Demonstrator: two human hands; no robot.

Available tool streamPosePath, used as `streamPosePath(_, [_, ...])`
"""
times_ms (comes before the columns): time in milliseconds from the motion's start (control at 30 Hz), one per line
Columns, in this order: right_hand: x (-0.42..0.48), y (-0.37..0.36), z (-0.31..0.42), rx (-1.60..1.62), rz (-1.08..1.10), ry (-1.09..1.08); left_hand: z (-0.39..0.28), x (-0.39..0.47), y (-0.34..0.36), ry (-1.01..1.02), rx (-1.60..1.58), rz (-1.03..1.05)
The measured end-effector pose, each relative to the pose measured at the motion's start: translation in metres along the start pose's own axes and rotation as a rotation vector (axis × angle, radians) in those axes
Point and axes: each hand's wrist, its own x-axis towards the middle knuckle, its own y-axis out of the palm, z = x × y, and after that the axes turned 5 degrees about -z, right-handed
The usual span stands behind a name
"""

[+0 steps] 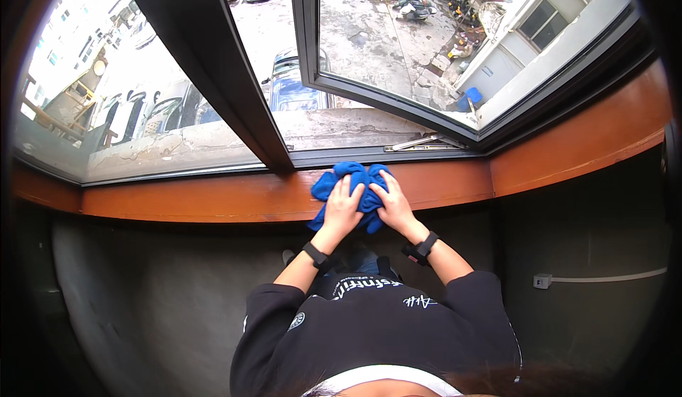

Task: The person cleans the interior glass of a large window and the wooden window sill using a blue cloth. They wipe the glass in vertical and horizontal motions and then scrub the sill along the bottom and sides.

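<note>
A crumpled blue cloth (351, 171) rests on the reddish-brown wooden window sill (213, 200), with some folds hanging over its front edge. My left hand (342, 205) grips the cloth from the left side, its fingers pressed into the folds. From the right, my right hand (394, 202) holds the same cloth, its thumb near my left fingers. The underside of the cloth and the patch of sill beneath it are hidden. Both wrists wear black bands.
Just behind the cloth runs the dark window frame (341, 157). A thick mullion (229, 72) rises left of my hands. To the right, a window sash (394, 104) swings outward on a metal stay (415, 142). Parked cars (298, 83) stand outside below. A socket (542, 281) is on the right wall.
</note>
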Motion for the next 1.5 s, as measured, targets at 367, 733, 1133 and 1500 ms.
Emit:
streamPosePath(367, [-0.029,-0.032,-0.036,0.010,-0.021,0.055,-0.046,0.015,0.047,-0.023,-0.015,-0.053])
streamPosePath(733, [0.042,0.077,0.055,0.237,0.116,-0.304,0.039,-0.051,-0.058,-0.361,0.324,-0.191])
streamPosePath(1133, [-0.062,-0.041,-0.049,-0.082,-0.287,0.205,-0.063,0.022,0.053,0.133,0.002,0.057])
streamPosePath(1500, [0.019,0.051,0.042,0.208,0.036,-0.210,0.029,-0.051,-0.045,-0.283,0.285,-0.257])
